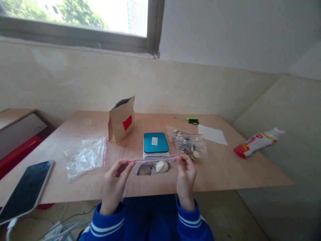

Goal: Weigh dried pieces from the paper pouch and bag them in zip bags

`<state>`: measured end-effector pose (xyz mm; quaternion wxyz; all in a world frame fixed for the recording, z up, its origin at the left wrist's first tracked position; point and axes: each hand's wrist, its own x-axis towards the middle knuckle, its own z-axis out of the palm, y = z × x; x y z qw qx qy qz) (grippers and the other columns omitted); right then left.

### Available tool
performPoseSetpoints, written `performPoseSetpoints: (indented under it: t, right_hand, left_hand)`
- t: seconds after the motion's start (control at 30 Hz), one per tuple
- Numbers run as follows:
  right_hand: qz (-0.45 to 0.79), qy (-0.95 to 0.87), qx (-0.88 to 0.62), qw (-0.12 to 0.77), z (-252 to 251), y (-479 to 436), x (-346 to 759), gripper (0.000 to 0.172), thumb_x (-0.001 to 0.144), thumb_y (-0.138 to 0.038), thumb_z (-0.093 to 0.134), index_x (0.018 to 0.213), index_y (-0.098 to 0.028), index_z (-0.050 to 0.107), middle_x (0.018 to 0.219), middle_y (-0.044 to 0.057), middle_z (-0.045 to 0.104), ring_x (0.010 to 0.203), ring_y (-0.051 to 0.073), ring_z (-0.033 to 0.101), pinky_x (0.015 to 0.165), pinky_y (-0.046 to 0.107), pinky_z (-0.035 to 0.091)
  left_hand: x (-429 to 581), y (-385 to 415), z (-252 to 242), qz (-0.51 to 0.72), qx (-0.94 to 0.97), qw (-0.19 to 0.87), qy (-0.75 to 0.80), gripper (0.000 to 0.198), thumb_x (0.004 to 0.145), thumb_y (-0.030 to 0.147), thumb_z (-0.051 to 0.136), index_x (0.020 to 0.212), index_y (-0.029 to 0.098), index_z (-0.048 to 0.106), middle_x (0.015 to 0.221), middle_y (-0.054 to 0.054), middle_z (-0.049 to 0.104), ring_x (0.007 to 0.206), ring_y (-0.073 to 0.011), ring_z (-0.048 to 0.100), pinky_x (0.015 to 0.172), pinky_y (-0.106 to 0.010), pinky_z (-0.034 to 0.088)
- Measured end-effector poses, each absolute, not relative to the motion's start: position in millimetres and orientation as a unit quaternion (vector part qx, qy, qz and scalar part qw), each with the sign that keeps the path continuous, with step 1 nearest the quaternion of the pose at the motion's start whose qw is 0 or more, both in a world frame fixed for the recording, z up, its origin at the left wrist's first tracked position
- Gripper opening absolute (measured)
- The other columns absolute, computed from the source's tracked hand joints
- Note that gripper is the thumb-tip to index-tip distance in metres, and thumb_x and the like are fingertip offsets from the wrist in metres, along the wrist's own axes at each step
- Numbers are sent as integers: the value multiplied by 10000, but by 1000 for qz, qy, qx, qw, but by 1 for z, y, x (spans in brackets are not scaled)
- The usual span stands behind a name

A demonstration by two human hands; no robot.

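Note:
Between my hands a clear zip bag with a red seal strip is stretched level over the table's near edge. Inside it lie a dark brown dried slice and a pale round piece. My left hand pinches the strip's left end between thumb and fingers. At the right end, my right hand grips the same strip. Just beyond the bag sits a small scale with a blue-green top and a white label. Filled zip bags with similar dried pieces overlap to the right of the scale.
A brown paper pouch with a red patch stands behind left. Clear plastic bags and a phone lie at left. Screwdrivers and white paper are at the back right. A red and white bottle is far right.

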<state>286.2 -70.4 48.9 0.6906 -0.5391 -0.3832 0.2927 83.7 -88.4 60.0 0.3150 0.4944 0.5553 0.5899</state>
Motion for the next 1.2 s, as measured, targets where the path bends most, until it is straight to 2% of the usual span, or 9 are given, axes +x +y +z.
performPoseSetpoints:
  t: [0.17,0.3,0.43,0.57,0.8,1.0,1.2]
  right_hand:
    - [271,-386,-531,704,52,-72,282,266,794,-433,646,749,-186,559,670,-13,617,667,152,584,691,279,443]
    - [351,-417,-498,675,54,-69,280,268,830,-450,606,792,-188,566,689,-9,611,682,147,580,705,279,456]
    - [420,-429,-445,664,50,-66,277,276,840,-474,592,887,-203,574,757,-7,614,731,143,581,723,271,467]
    - [465,-425,-438,641,45,-65,275,335,771,-417,696,1024,-215,609,938,17,660,847,150,607,785,271,475]
    - [485,-379,-455,644,44,-65,276,269,723,-406,734,879,-194,681,879,27,717,852,180,648,832,324,502]
    - [481,-393,-449,642,47,-66,278,274,717,-409,731,869,-186,684,856,32,722,818,190,657,815,345,517]
    - [425,-435,-456,649,42,-66,280,164,764,-343,704,791,-187,661,787,-2,671,792,159,621,810,307,487]
  left_hand:
    - [90,-90,63,612,489,269,560,185,745,359,712,814,193,665,768,-6,723,736,-145,696,681,-211,565]
    - [94,-89,69,637,453,278,559,213,744,387,707,797,189,651,717,0,716,683,-144,695,626,-202,558]
    - [96,-88,70,656,413,310,550,241,746,409,701,807,183,645,725,-5,721,689,-152,700,640,-215,564]
    - [99,-86,67,662,394,329,546,257,757,415,693,839,177,641,758,-11,718,714,-150,695,671,-223,562]
    - [98,-85,69,648,416,372,519,271,793,419,651,904,173,633,862,-22,705,824,-174,687,769,-279,566]
    - [97,-83,69,640,418,361,534,281,767,422,673,874,166,636,835,-31,701,808,-184,678,730,-281,562]
    - [93,-81,68,625,421,345,560,283,759,429,679,873,173,645,831,-33,714,801,-182,683,727,-279,549]
